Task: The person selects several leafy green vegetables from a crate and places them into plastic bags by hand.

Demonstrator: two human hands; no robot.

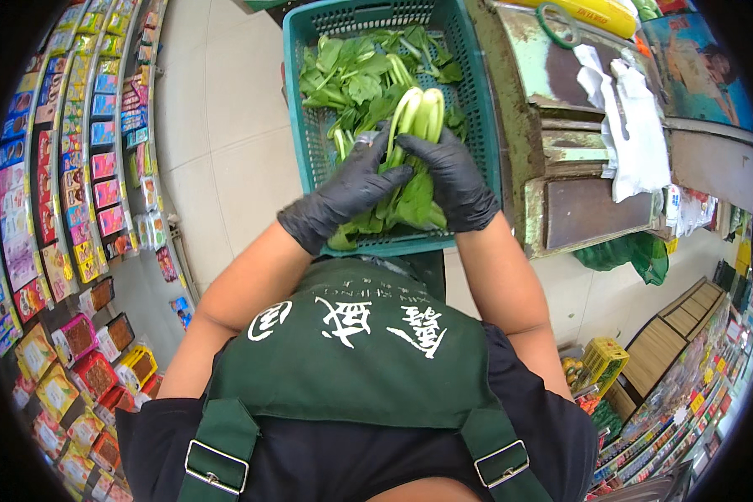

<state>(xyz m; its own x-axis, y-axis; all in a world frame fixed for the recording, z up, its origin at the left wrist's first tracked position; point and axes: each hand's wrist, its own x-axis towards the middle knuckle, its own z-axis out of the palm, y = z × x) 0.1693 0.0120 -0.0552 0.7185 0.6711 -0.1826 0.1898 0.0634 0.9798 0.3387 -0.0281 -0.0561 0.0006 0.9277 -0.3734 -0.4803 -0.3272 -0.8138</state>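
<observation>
My left hand (354,185), in a black glove, grips one side of a bunch of leafy greens (417,194) with pale green stems. On the other side, my right hand (453,179), also gloved in black, is closed around the same bunch near its stems. The stem ends point away from me and the leaves hang towards my apron. Both hands are over the near half of a teal plastic basket (293,125). Loose leafy greens (357,78) lie in the basket beyond my hands. My palms and part of the bunch are hidden.
Right of the basket stands a worn wooden table (593,213) with white plastic bags (640,132), a green tape roll (555,25) and a yellow plastic roll (587,16). Shelves of packaged snacks (103,132) line the left. A yellow crate (604,364) sits at lower right.
</observation>
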